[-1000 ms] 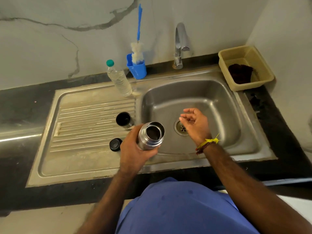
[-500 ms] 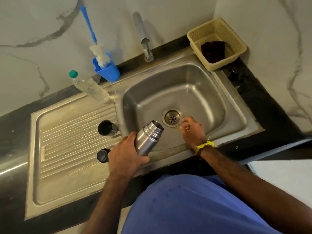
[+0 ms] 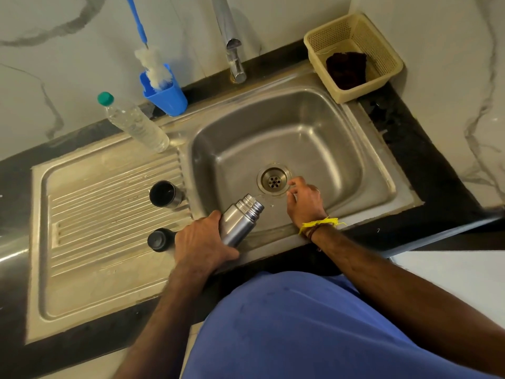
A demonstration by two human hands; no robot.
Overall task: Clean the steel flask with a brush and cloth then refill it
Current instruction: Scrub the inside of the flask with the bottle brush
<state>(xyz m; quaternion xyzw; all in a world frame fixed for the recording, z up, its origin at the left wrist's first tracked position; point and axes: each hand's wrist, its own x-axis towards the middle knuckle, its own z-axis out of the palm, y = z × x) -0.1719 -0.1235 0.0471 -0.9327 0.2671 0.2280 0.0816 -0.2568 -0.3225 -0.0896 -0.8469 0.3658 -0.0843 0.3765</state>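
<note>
Two bare forearms reach out over a blue garment toward a steel sink [image 3: 363,149] set in a dark bench [image 3: 426,149]. No brand, label or writing can be read on anything. Nearest, the left hand [image 3: 202,242] grips the lower body of the steel flask [image 3: 240,220], fingers and thumb curled round it; the flask is tilted, its uncapped threaded mouth pointing away and to the right over the front part of the basin, and a thin trickle of water shows at its lip. Just right of that mouth, the right hand [image 3: 304,203] hovers in the basin with fingers loosely curled, holding nothing; yellow thread and a darker band circle its wrist. The drain [image 3: 274,178] lies just beyond both, between the flask's mouth and the right fingertips. Left of the left hand, on the ribbed drainboard [image 3: 103,203], lies a black cap [image 3: 159,239], and a little farther a dark steel cup [image 3: 164,194] stands with its opening in view. Farther back, a clear plastic bottle [image 3: 136,123] with a green cap stands at the drainboard's far corner. Behind it a blue holder [image 3: 166,95] carries a bottle brush [image 3: 153,64] with white bristles and a blue handle leaning against the marble wall. A chrome tap [image 3: 232,47] rises behind the basin. At the far right corner a cream plastic basket [image 3: 382,47] holds a dark cloth [image 3: 345,68].
</note>
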